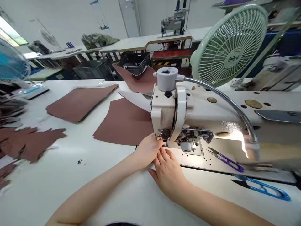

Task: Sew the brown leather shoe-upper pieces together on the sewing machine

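My left hand (pixel 148 150) is at the front of the sewing machine head (pixel 168 110), its fingers curled together close to the presser area. Whatever is between those fingers is hidden. Right beside it, my right hand (pixel 168 174) lies flat with fingers stretched forward, fingertips against the left hand's fingers at the edge of the machine bed. A brown fabric panel (pixel 124 124) lies just left of the machine head, behind my left hand. On top of its far edge a white strip (pixel 136 99) runs in toward the machine.
A stack of brown panels (pixel 80 103) and brown scraps (pixel 35 141) lie to the left. Purple snips (pixel 228 160) and blue snips (pixel 263 186) are on the right. Behind the machine stands a green fan (pixel 231 47). A bendy lamp (pixel 251 144) lights the bed.
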A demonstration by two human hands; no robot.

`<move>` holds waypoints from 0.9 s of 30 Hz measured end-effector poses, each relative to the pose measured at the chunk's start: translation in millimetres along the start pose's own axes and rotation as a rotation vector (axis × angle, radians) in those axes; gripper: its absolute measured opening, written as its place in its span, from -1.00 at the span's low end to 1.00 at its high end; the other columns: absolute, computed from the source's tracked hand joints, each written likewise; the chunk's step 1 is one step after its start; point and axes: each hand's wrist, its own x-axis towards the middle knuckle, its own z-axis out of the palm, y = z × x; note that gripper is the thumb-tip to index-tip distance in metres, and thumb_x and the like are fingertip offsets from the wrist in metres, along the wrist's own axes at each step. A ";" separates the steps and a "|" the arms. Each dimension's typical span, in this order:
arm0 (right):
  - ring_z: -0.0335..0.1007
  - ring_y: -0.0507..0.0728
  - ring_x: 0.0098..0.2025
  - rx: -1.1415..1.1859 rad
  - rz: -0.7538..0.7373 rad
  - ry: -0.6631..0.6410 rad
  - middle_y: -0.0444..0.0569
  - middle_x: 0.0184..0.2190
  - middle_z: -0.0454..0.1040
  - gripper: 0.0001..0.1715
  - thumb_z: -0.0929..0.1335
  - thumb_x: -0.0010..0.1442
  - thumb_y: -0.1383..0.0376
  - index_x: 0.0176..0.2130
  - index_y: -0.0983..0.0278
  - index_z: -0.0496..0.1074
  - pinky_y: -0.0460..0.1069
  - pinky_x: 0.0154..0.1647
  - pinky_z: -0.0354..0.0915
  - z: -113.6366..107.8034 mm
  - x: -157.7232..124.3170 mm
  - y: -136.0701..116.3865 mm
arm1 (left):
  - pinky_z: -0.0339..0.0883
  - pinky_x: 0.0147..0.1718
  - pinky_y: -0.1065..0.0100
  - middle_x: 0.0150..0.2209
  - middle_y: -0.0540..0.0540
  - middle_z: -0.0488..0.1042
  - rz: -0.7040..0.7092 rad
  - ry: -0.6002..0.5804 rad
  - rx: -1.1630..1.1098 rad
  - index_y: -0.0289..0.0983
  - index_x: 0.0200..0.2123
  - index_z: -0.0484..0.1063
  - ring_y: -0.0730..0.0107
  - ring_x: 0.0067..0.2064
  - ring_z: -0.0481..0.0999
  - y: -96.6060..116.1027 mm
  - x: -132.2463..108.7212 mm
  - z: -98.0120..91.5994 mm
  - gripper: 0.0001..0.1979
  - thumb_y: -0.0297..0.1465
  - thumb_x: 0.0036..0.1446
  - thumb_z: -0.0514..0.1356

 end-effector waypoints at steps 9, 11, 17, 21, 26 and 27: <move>0.20 0.32 0.17 0.021 0.002 0.007 0.22 0.11 0.34 -0.45 0.19 0.29 0.12 0.07 0.47 0.35 0.17 0.14 0.12 2.0 3.4 11.2 | 0.20 -0.28 0.31 -0.34 -0.04 0.51 0.260 0.001 0.191 -0.27 -0.35 0.40 0.31 -0.24 0.43 -16.3 -3.5 -4.5 -0.92 -0.50 0.15 0.11; 0.18 0.33 0.18 0.029 0.006 0.018 0.22 0.11 0.34 -0.45 0.18 0.29 0.12 0.07 0.48 0.35 0.18 0.14 0.11 3.1 3.9 12.7 | 0.23 -0.26 0.32 -0.31 -0.07 0.50 0.270 0.004 0.169 -0.29 -0.29 0.37 0.32 -0.24 0.43 -16.6 -5.3 -5.2 -0.93 -0.49 0.16 0.10; 0.23 0.33 0.13 0.025 -0.011 0.070 0.23 0.02 0.42 -0.47 0.18 0.30 0.10 -0.03 0.47 0.42 0.17 0.12 0.10 7.8 4.5 15.3 | 0.31 -0.22 0.30 -0.23 -0.13 0.47 0.250 -0.027 0.191 -0.34 -0.26 0.33 0.28 -0.20 0.42 -11.6 -10.0 -6.1 -0.91 -0.54 0.16 0.06; 0.23 0.31 0.13 0.020 -0.013 0.079 0.21 0.01 0.43 -0.49 0.18 0.30 0.11 -0.03 0.46 0.42 0.15 0.12 0.09 8.7 3.2 13.6 | 0.32 -0.24 0.33 -0.22 -0.11 0.46 0.213 -0.048 0.157 -0.33 -0.24 0.33 0.26 -0.15 0.41 -8.4 -12.1 -10.3 -0.90 -0.53 0.18 0.05; 0.22 0.31 0.14 -0.020 -0.066 0.068 0.22 0.06 0.39 -0.44 0.14 0.32 0.11 0.03 0.48 0.38 0.15 0.11 0.09 8.1 -0.3 11.8 | 0.30 -0.25 0.34 -0.21 -0.13 0.47 0.227 -0.124 0.188 -0.34 -0.25 0.33 0.27 -0.15 0.42 -4.3 -14.2 -19.0 -0.88 -0.55 0.16 0.04; 0.22 0.31 0.15 -0.032 -0.075 0.064 0.21 0.08 0.38 -0.42 0.13 0.32 0.10 0.06 0.48 0.36 0.15 0.11 0.10 8.4 -0.9 12.2 | 0.29 -0.26 0.35 -0.21 -0.13 0.48 0.239 -0.140 0.191 -0.33 -0.26 0.34 0.28 -0.16 0.42 -5.5 -15.3 -20.7 -0.88 -0.56 0.15 0.05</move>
